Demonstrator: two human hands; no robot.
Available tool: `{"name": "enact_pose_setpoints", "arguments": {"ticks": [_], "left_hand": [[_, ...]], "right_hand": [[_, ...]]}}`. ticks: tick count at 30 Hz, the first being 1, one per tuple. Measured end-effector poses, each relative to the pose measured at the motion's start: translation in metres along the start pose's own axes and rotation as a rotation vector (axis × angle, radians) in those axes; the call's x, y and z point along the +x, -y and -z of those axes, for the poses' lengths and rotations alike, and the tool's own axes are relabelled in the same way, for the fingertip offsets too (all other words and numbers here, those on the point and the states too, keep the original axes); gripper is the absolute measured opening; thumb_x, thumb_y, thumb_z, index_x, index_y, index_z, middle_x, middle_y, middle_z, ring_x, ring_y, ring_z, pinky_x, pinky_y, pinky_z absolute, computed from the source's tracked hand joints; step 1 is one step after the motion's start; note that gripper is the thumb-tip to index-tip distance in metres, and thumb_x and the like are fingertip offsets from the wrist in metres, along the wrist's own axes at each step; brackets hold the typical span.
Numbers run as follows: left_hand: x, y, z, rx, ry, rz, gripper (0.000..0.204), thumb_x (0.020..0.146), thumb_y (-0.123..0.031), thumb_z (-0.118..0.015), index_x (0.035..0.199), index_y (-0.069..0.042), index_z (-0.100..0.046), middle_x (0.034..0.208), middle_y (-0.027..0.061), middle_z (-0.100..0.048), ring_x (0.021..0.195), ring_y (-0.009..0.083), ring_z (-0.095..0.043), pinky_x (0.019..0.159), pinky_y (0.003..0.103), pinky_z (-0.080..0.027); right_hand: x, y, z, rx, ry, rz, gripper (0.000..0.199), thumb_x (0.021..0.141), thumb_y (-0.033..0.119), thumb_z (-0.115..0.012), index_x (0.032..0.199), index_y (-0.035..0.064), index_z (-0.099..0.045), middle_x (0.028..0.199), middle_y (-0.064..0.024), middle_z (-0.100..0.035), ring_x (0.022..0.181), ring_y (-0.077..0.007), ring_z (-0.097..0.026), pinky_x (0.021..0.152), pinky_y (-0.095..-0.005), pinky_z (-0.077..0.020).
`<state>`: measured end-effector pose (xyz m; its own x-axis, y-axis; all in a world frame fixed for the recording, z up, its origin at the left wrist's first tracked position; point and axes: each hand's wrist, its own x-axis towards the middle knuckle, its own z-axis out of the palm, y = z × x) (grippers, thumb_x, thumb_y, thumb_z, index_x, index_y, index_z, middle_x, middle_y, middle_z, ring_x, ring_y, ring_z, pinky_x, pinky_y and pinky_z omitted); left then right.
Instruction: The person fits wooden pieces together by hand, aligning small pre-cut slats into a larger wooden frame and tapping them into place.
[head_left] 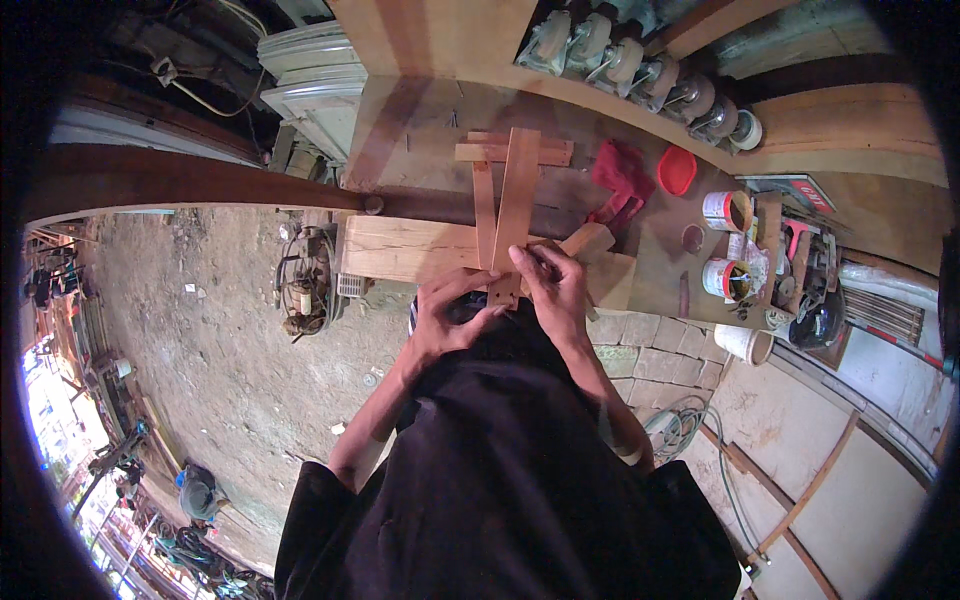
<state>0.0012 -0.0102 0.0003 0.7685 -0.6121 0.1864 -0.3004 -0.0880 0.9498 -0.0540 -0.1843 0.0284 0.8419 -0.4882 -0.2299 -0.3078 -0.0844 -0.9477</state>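
Close in front of my body, my left hand [450, 312] grips the near end of a small wooden frame, its thumb and fingers on a short end block [503, 294] with dark holes in it. My right hand [556, 290] pinches a flat wooden slat [517, 185] at its near end, beside that block. This slat lies tilted over the frame, its far end crossing the frame's crosspiece [552, 152]. A narrower wooden strip [484, 205] runs from the crosspiece toward my left fingers. My palms hide part of the joint.
A thick wooden beam [405, 250] lies under the frame, along the workbench [400, 120]. Farther right are a red cloth [618, 180], a red lid [677, 171] and two open cans [725, 210]. Wheels [655, 75] line the shelf. A coiled hose [680, 430] lies on the floor.
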Motion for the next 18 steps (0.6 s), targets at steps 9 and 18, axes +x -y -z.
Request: {"name": "enact_pose_setpoints", "arguments": {"ticks": [9,18], "left_hand": [[-0.002,-0.003,-0.005,-0.082,-0.04,0.115,0.055,0.075,-0.008,-0.081,0.126,0.001,-0.062,0.106,0.016,-0.072,0.099,0.0278,-0.072,0.09,0.036,-0.055],[-0.008,-0.007,-0.014,-0.298,-0.097,0.286,0.049,0.077,-0.007,-0.082,0.12,0.003,-0.061,0.108,0.0146,-0.071,0.105,0.0222,-0.069,0.095,0.037,-0.054]], "right_hand": [[0.002,0.002,0.003,0.002,0.034,0.017,0.028,0.093,0.024,-0.071,0.086,-0.002,-0.066,0.071,0.0031,-0.054,0.064,-0.0047,-0.041,0.057,-0.0243,-0.0335],[0.002,0.004,0.005,0.051,0.062,-0.03,0.025,0.095,0.022,-0.069,0.088,-0.0015,-0.066,0.076,0.0039,-0.059,0.07,-0.0037,-0.047,0.062,-0.0231,-0.0382]]}}
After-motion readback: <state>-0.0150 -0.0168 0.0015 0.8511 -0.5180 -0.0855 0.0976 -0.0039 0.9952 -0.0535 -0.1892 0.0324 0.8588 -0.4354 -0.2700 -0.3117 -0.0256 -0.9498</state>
